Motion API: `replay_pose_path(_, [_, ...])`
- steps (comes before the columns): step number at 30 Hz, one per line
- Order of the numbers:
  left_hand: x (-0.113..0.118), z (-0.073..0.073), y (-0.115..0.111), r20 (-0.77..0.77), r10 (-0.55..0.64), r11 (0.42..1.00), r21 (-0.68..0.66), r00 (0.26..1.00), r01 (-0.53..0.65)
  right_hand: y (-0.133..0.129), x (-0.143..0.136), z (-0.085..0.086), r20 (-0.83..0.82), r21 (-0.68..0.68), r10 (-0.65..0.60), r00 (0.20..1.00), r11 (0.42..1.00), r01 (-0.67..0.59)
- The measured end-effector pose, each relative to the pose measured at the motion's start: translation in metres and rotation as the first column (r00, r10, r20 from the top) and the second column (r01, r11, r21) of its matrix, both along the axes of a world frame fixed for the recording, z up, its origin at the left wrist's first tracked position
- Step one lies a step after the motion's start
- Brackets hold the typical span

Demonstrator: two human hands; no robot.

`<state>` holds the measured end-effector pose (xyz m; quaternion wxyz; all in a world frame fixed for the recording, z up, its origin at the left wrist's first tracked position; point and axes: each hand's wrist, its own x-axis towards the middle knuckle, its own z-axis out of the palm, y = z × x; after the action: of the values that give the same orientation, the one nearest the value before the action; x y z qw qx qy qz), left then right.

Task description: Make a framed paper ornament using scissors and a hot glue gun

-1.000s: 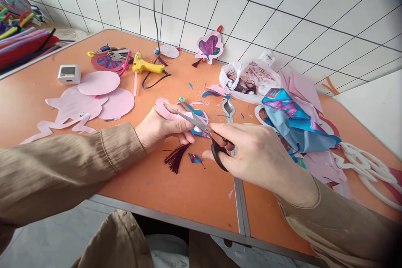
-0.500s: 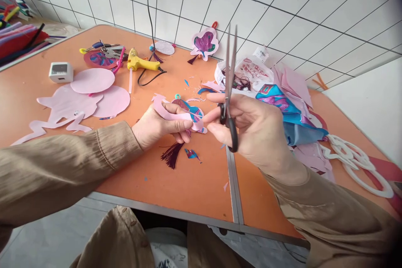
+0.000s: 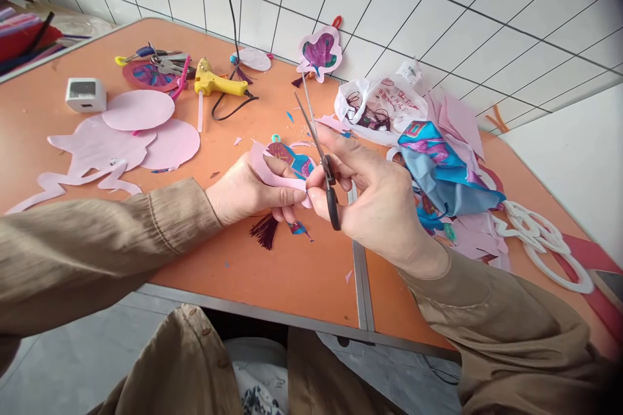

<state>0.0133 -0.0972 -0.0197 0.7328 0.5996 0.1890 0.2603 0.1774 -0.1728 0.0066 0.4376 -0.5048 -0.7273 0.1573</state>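
Observation:
My left hand [image 3: 253,191] pinches a curved strip of pink paper [image 3: 267,172] between thumb and fingers. Black-handled scissors [image 3: 329,198] hang on the fingers of my right hand [image 3: 372,198], blades pointing up and away, slightly parted. The thumb and forefinger of that hand press together at the strip's right end, close to my left thumb. On the table beyond lies a blue and purple patterned piece [image 3: 296,159], partly hidden by my hands. A dark tassel [image 3: 265,231] and a small patterned scrap [image 3: 298,229] lie just below my left hand.
A yellow glue gun [image 3: 219,84], a white charger [image 3: 85,94] and pink paper cutouts [image 3: 139,110] lie at left. A plastic bag [image 3: 403,104], blue fabric [image 3: 431,172] and white cord [image 3: 535,227] cover the right side. A purple pendant [image 3: 320,52] leans against the tiled wall.
My right hand has come left and closed its thumb and finger on the end of the pink strip. The scissors have swung to tilt left, away from upright.

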Motion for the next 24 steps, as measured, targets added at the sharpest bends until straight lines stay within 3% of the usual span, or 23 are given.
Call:
replay_pose_path(6, [-0.0004, -0.0007, 0.0012, -0.033, -0.008, 0.999, 0.032, 0.999, 0.009, -0.0029, 0.0034, -0.002, 0.033, -0.049, -0.016, 0.999, 0.999, 0.018])
replay_pose_path(15, [0.0008, -0.0052, 0.0015, -0.006, -0.001, 0.999, 0.046, 1.0, 0.001, -0.0049, 0.0033, -0.0044, 0.128, 0.001, -0.048, 0.991, 0.999, 0.049])
replay_pose_path(24, [0.0007, -0.0069, 0.0016, -0.016, -0.028, 0.999, 0.016, 0.999, 0.029, -0.0034, -0.0005, -0.0003, 0.021, -0.056, -0.027, 0.999, 0.998, 0.029])
